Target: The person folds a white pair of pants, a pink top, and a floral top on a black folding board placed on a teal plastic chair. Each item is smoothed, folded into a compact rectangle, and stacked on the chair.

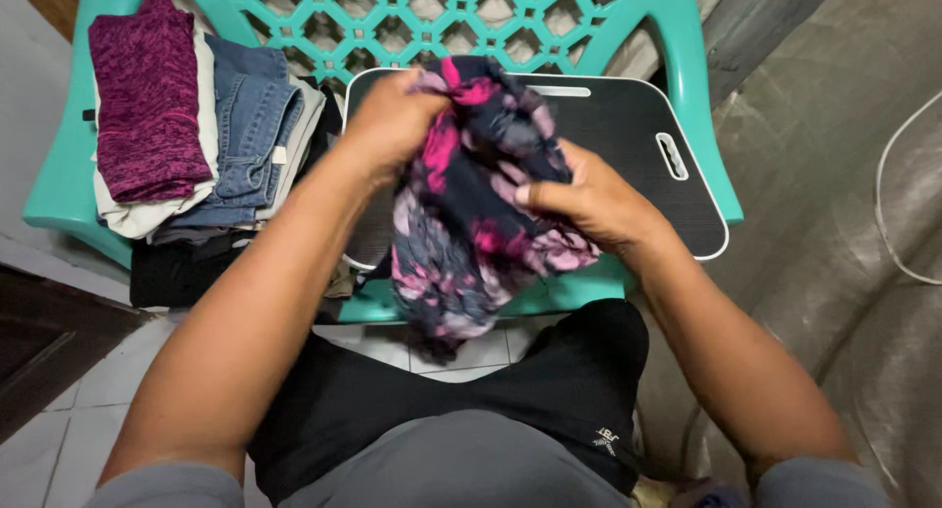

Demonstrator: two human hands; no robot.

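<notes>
Head view: dark floral garment [461, 223] bunched, pink-grey blooms, hanging crumpled.

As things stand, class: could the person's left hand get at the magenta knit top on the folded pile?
Probably not yet: the left hand grips the floral garment. The magenta knit top lies uncovered, close by.

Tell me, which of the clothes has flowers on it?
The dark floral garment with pink blooms, bunched between both hands. The folded pile beside it has a speckled magenta knit top and blue jeans, neither flowered.
</notes>
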